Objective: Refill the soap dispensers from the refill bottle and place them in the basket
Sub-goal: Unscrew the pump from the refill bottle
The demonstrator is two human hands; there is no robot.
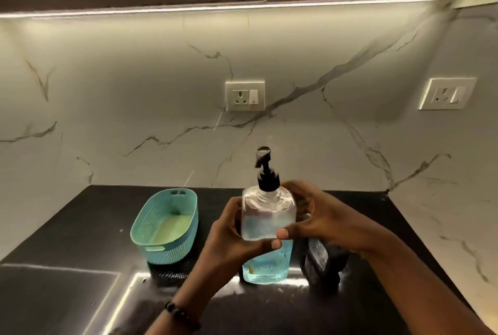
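Observation:
A clear soap dispenser (pixel 265 216) with a black pump head stands upright on the dark counter, with blue liquid in its lower part. My left hand (pixel 234 237) grips its left side, thumb across the front. My right hand (pixel 320 216) holds its right side, thumb on the front and fingers behind the shoulder. A dark bottle (pixel 320 256) stands just right of the dispenser, partly hidden under my right wrist. The teal plastic basket (pixel 151 227) sits to the left with nothing visible inside.
The black counter (pixel 80 227) runs to a marble backsplash with two wall sockets (pixel 244 95). A hob panel (pixel 54 299) lies at the front left. Dark cabinets hang overhead.

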